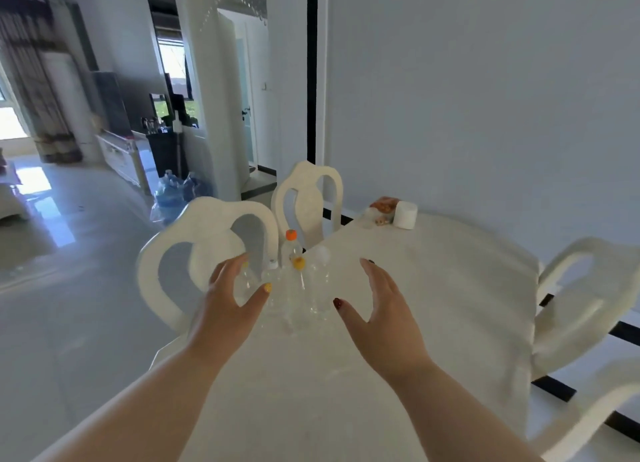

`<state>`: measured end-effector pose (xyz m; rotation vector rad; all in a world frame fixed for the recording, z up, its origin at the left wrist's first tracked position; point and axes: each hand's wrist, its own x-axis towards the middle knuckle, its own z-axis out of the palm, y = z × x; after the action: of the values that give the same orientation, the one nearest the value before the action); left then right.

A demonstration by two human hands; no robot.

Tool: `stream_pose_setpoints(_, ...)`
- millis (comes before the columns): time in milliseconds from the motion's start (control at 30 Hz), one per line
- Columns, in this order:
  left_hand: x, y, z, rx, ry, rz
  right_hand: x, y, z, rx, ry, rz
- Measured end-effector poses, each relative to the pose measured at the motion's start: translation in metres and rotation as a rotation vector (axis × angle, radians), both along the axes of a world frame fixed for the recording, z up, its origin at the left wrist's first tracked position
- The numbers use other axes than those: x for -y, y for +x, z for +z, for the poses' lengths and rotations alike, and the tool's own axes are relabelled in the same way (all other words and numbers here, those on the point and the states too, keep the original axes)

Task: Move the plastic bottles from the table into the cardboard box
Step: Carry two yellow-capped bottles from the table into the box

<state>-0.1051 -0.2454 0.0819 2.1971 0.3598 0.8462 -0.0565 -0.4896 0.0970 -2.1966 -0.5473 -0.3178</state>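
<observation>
Clear plastic bottles (294, 288) stand in a tight cluster at the centre of the frame, near the far left edge of a white table (433, 323). One bottle at the back has an orange cap (291, 235); another in front has a yellow cap (299, 263). Both hands reach forward from the bottom of the frame with fingers spread and empty. Left hand (225, 309) curves around the left side of the cluster, its fingers overlapping the leftmost bottle; contact is unclear. Right hand (384, 316) hovers just right of the cluster. White chairs (207, 226) stand behind the bottles. A white roll (405, 214) sits at the table's far end.
</observation>
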Motion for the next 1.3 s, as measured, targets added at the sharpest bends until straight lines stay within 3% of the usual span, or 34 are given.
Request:
stream_pose_setpoints(167,-0.083,0.055,-0.021,-0.037,-0.018,-0.050,-0.076,0.030,-0.023,-0.070,-0.027,-0.096)
stream_pose_setpoints(433,-0.166,0.132,-0.042,-0.301,0.045,-0.380,-0.161,0.072,-0.058,-0.294,0.049,-0.420)
stream_pose_setpoints(700,-0.176,0.153,-0.063,-0.338,-0.115,-0.559,-0.204,0.111,-0.083,-0.439,0.020,-0.540)
stream_pose_setpoints(833,-0.181,0.161,-0.072,-0.298,-0.205,-0.551,-0.215,0.127,-0.097,-0.475,0.047,-0.584)
stream_pose_setpoints(1133,-0.193,0.173,-0.092,-0.297,-0.372,-0.637,-0.229,0.143,-0.106,-0.449,0.206,-0.664)
stream_pose_setpoints(1300,-0.194,0.179,-0.098,-0.347,-0.366,-0.649,-0.230,0.141,-0.107,-0.409,0.197,-0.650)
